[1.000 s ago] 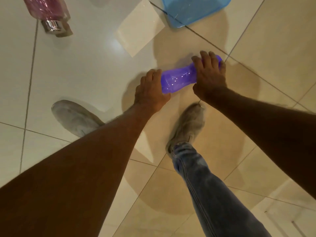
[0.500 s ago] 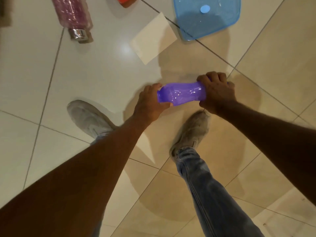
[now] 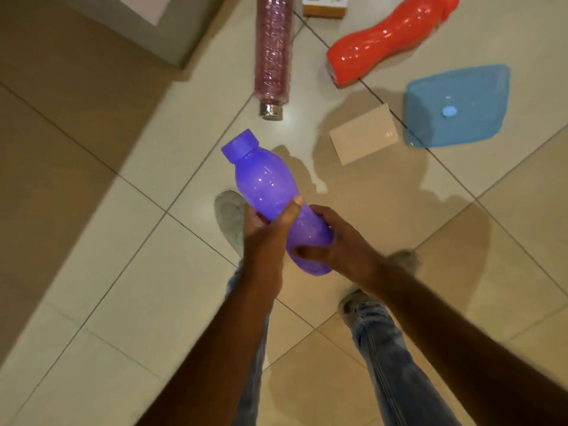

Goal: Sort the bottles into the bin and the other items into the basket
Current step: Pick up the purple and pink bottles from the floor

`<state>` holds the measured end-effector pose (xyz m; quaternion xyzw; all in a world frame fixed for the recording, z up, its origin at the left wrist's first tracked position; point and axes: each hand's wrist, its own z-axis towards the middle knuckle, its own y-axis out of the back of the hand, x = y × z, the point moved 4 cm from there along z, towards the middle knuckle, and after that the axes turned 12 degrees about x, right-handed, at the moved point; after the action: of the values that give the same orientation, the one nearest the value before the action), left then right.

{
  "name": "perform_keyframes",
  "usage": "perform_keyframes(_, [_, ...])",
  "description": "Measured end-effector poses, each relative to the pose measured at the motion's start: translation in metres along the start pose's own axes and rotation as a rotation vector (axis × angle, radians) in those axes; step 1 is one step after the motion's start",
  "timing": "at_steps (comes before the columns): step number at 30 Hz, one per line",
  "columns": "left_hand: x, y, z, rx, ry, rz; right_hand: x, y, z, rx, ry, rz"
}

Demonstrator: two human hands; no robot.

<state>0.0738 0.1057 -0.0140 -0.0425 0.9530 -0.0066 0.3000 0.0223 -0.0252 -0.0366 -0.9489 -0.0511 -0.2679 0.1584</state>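
Note:
A purple plastic bottle [image 3: 264,182] with a purple cap is held above the tiled floor, its cap pointing away to the upper left. My left hand [image 3: 266,232] grips its waist and my right hand [image 3: 335,244] cups its base. On the floor beyond lie a pink bottle [image 3: 273,53] with a silver cap, a red wavy bottle [image 3: 387,38], a blue lidded container [image 3: 458,106] and a small white card [image 3: 364,133]. No bin or basket is in view.
A box [image 3: 324,6] with a white top sits at the top edge. A pale cabinet or panel edge [image 3: 147,29] runs along the upper left over darker floor. My shoes [image 3: 229,216] and jeans [image 3: 393,358] are below the hands.
Both hands lifted the purple bottle from the floor and turned it from lying crosswise to pointing away. The view rose, bringing the red bottle and whole blue container into sight.

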Motion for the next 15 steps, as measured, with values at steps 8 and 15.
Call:
perform_keyframes(8, [-0.033,0.034,0.006,-0.113,-0.1,-0.257,0.069,0.017,0.051,0.179,-0.118,-0.133])
perform_keyframes(15, [-0.061,0.055,0.032,-0.161,-0.109,-0.166,0.119,0.07,0.148,-0.19,-0.067,-0.109])
